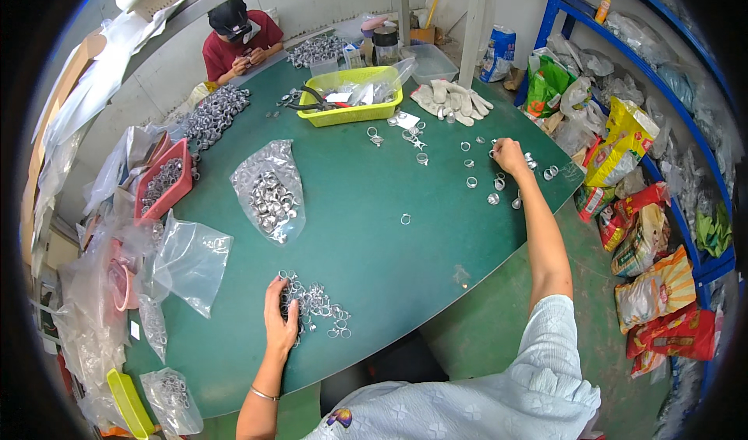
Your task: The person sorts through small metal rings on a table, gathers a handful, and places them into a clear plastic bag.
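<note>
My left hand [280, 319] curves around the left side of a pile of small silver metal rings [315, 301] on the green table [366, 261]. Its thumb and fingers are apart, touching the pile's edge. Out at the right side of the table, my right hand [510, 158] reaches down with its fingertips pinched together. What they hold is too small and hidden to make out. Around it lie several loose silver rings [471, 182], some with round flat tops. One ring [405, 219] lies alone mid-table. A clear plastic bag [269, 187] of silver ring pieces rests farther left.
Toward the back stand a yellow-green basket [351, 116] with pliers [315, 101] and white gloves [452, 101]. A red basket [165, 181] and a heap of metal pieces [212, 116] line the left. A co-worker [241, 42] sits opposite. Blue shelving [647, 66] and sacks [619, 140] flank the right.
</note>
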`<action>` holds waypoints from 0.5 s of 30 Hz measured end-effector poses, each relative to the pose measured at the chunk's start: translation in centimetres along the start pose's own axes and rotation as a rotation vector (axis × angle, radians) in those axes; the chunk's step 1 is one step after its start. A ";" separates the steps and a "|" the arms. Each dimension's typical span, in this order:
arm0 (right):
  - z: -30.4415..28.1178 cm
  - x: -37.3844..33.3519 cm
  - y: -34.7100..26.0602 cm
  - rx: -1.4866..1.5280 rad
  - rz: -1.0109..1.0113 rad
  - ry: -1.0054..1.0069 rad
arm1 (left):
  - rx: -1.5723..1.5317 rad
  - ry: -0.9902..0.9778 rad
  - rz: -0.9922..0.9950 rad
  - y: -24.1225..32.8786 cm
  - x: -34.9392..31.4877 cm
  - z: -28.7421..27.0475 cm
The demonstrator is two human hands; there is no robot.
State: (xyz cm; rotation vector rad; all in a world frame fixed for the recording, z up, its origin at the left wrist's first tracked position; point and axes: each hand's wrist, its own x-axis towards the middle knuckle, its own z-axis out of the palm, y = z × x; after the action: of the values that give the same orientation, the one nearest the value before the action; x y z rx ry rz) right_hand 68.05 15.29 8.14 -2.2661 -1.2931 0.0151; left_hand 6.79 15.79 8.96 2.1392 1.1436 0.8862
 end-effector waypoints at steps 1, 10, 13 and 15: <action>-0.1 0.3 0.6 0.024 -0.003 0.059 | 0.005 0.009 0.006 -0.1 0.0 0.1; 1.4 2.8 2.1 -0.097 -0.044 0.153 | 0.089 0.011 0.032 0.2 0.3 0.1; 1.7 3.4 2.3 -0.095 -0.074 0.155 | 0.100 0.011 0.025 0.5 0.4 0.2; 1.7 3.8 2.3 -0.003 -0.016 0.091 | 0.090 0.018 0.021 0.4 0.4 0.2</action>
State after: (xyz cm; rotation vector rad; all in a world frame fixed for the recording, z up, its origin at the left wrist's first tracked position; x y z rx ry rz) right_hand 71.44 18.15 6.54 -2.2323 -1.2641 -0.0943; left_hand 7.30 15.92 9.21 2.2235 1.1926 0.8811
